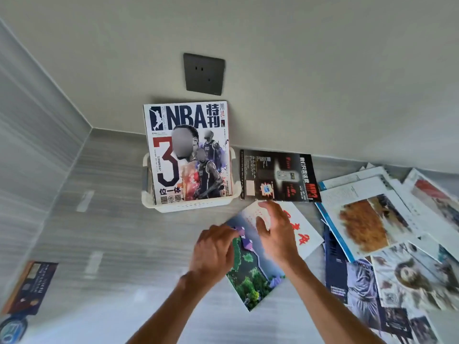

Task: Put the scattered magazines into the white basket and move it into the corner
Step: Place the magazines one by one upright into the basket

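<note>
A white basket (188,206) stands on the grey floor against the wall, with an NBA magazine (188,152) upright inside it. In front of it lies a magazine with a green landscape cover (250,276). My left hand (213,252) grips its left edge. My right hand (275,234) rests on its upper part with fingers spread. A black MP3 magazine (278,176) lies flat right of the basket. A white sheet with red characters (305,234) lies under my right hand.
A heap of several open magazines (387,239) covers the floor at right. A dark booklet (32,286) lies at the far left. A dark wall socket (204,73) sits above the basket. The room corner (92,127) is left of the basket.
</note>
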The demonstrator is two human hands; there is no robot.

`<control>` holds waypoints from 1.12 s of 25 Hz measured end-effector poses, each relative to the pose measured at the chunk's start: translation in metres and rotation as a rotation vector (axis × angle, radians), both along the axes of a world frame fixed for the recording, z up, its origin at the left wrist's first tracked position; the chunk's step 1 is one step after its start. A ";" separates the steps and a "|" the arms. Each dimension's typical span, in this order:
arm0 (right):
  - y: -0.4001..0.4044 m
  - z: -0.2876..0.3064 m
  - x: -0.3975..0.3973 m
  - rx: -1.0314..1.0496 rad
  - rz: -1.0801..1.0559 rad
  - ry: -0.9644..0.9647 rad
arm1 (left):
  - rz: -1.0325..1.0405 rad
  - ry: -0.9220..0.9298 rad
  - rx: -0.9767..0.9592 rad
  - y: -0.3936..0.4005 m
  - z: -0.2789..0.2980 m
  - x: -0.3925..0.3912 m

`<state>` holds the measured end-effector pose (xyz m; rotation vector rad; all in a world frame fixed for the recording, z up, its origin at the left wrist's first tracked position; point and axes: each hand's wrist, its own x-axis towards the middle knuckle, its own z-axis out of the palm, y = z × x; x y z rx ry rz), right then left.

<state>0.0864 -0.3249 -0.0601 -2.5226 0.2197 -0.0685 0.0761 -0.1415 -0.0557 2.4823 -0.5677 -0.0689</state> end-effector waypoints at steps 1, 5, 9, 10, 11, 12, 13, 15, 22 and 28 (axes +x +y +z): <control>-0.016 -0.006 -0.019 0.007 -0.153 0.104 | -0.029 0.090 0.081 -0.017 -0.009 -0.008; -0.054 -0.032 -0.079 0.140 -0.455 0.399 | 0.223 0.367 0.317 -0.045 -0.042 -0.007; -0.037 -0.043 -0.098 0.492 -0.837 0.362 | 0.314 0.356 0.262 -0.047 -0.052 0.001; -0.031 -0.045 -0.101 0.566 -0.898 0.346 | 0.324 0.343 0.265 -0.047 -0.054 0.000; -0.028 -0.046 -0.104 0.607 -0.915 0.333 | 0.335 0.340 0.266 -0.046 -0.056 0.000; -0.027 -0.047 -0.106 0.635 -0.913 0.348 | 0.335 0.349 0.274 -0.044 -0.059 0.002; -0.029 -0.045 -0.105 0.684 -0.911 0.366 | 0.323 0.368 0.292 -0.042 -0.060 0.004; -0.037 -0.040 -0.099 0.816 -0.952 0.405 | 0.306 0.380 0.341 -0.036 -0.061 0.010; -0.050 -0.031 -0.094 0.727 -0.886 0.511 | 0.214 0.689 -0.137 -0.018 -0.037 -0.003; -0.023 -0.003 -0.068 0.903 -0.604 0.586 | 0.082 0.537 -0.575 0.044 0.018 -0.038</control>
